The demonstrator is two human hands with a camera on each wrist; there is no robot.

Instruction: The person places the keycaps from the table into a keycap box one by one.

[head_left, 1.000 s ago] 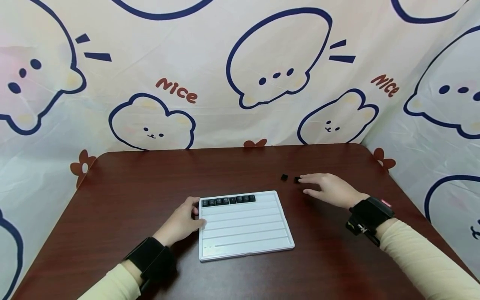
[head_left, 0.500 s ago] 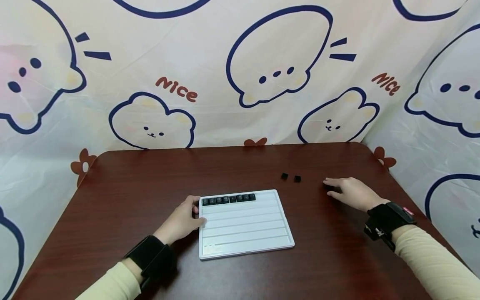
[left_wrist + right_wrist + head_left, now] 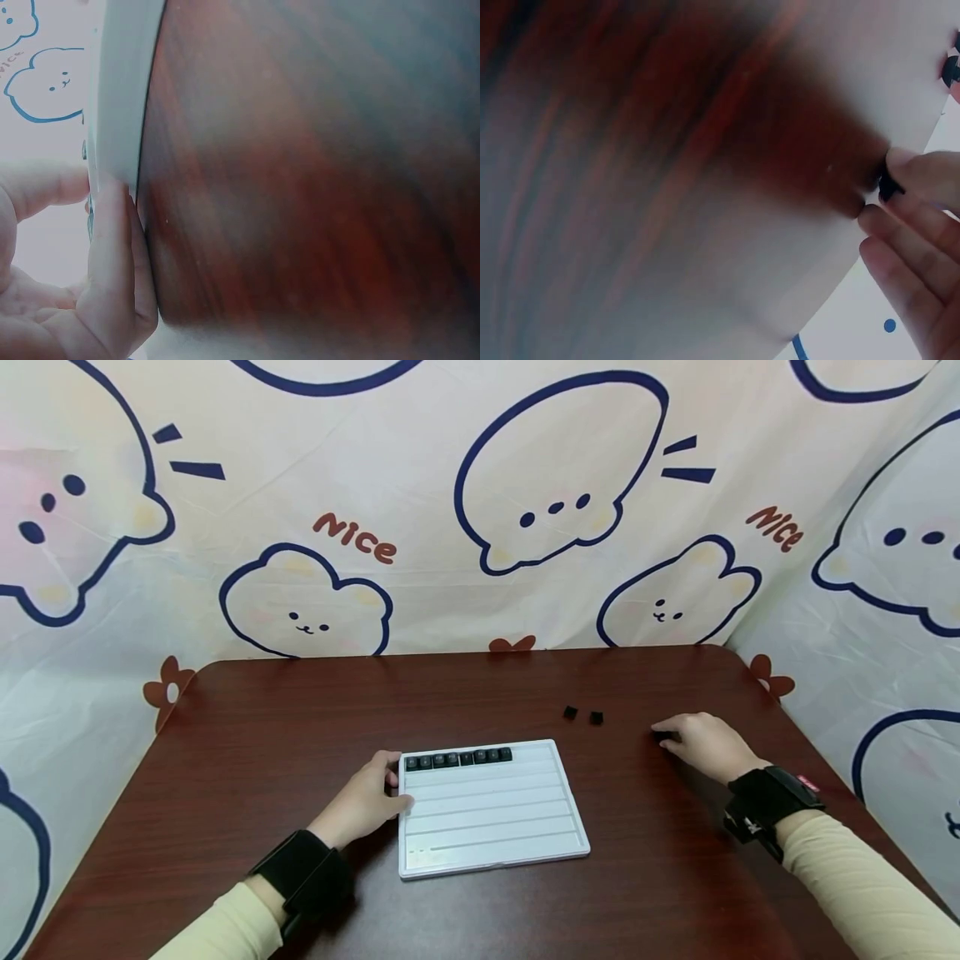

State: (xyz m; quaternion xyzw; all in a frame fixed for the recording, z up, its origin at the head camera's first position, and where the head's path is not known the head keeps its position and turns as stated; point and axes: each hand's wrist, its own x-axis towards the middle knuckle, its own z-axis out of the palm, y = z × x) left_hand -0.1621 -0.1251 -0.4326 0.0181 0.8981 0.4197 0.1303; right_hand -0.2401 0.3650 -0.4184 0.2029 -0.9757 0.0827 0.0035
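Observation:
A white ridged tray [image 3: 495,822] lies flat on the table, with several black keycaps [image 3: 459,760] lined up along its far left groove. My left hand [image 3: 362,800] grips the tray's left edge, thumb over the top face. In the left wrist view, the fingers [image 3: 111,255] lie against the tray's side [image 3: 124,112]. Off to the right, my right hand [image 3: 705,745] is low at the table. Its thumb and fingers pinch a small black keycap [image 3: 889,187], best seen in the right wrist view and partly hidden by the fingertips.
Two loose black keycaps, one on the left [image 3: 571,713] and one on the right [image 3: 597,718], lie beyond the tray's far right corner. The dark brown table [image 3: 360,693] backs onto a cartoon-printed curtain [image 3: 442,602], which also runs along both sides.
My right hand has moved right, away from the two loose keycaps, and its fingers have closed on another keycap. My left hand and the tray have stayed in place.

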